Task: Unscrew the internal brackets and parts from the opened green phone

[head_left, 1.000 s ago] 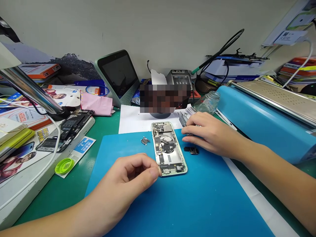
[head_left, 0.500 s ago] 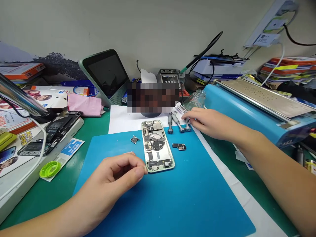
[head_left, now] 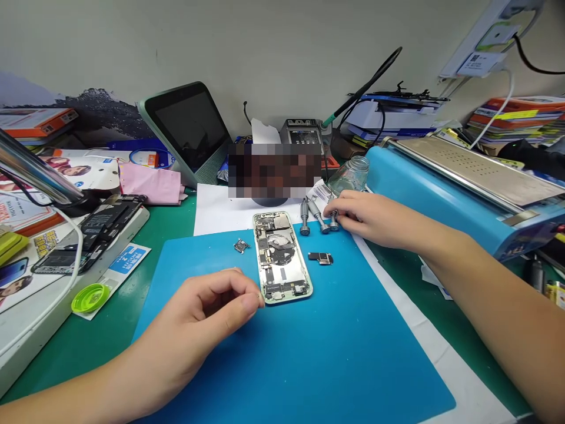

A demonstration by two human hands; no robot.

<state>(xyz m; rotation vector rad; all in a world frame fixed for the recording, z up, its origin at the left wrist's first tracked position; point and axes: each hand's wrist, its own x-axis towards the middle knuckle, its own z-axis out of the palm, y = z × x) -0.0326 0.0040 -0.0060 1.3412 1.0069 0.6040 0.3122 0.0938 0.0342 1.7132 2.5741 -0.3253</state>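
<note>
An opened phone [head_left: 285, 259] lies on the blue mat [head_left: 309, 359], its inner parts showing. My left hand [head_left: 220, 321] is pinched at the phone's lower left corner; a tiny thing may be between thumb and index finger, too small to make out. My right hand [head_left: 371, 221] closes its fingers on the rightmost grey screwdriver [head_left: 334, 221], which stands beside two others, a middle screwdriver [head_left: 318, 215] and a left screwdriver [head_left: 304, 218]. A small square part [head_left: 241, 245] lies left of the phone, and a small dark board [head_left: 321, 258] lies to its right.
Behind my right hand are a glass jar [head_left: 351, 175] and a blue machine [head_left: 445, 200]. A tablet-like screen [head_left: 188, 129] stands at the back left. On the left are a green lid [head_left: 90, 298], a lamp pole [head_left: 35, 168] and dark phone parts [head_left: 95, 235].
The view has shifted very slightly. Both hands hold nearly the same places, with my right fingers still at the rightmost screwdriver.
</note>
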